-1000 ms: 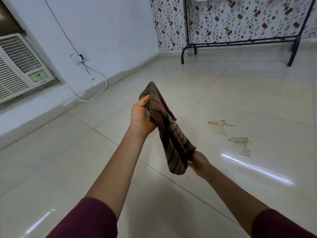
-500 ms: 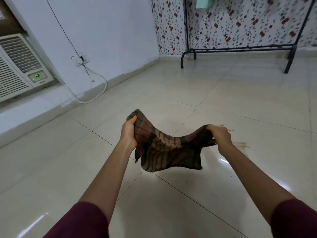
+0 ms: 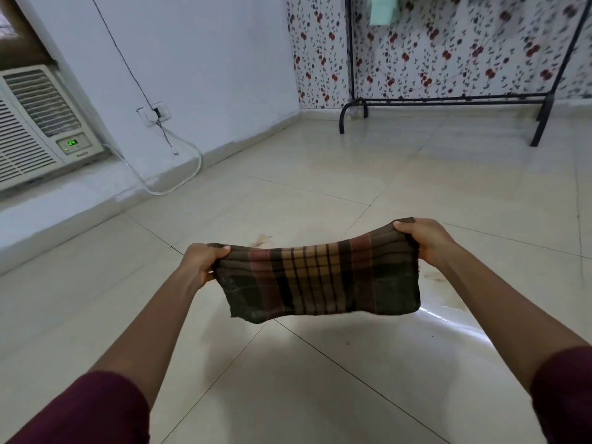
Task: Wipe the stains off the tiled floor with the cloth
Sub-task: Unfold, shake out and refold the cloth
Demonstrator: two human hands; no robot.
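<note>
Both hands, left hand (image 3: 200, 264) and right hand (image 3: 424, 241), now pinch the brown plaid cloth (image 3: 320, 280) stretched flat (bunched before), probably hiding brown stains (image 3: 263, 239); wiping unstarted.

Only one view, from up on the head. Looking forward and down along both arms, close to the left hand (image 3: 201, 262) and right hand (image 3: 427, 240). Tiled floor (image 3: 320, 379) wide below, walls farther off at the top.
</note>
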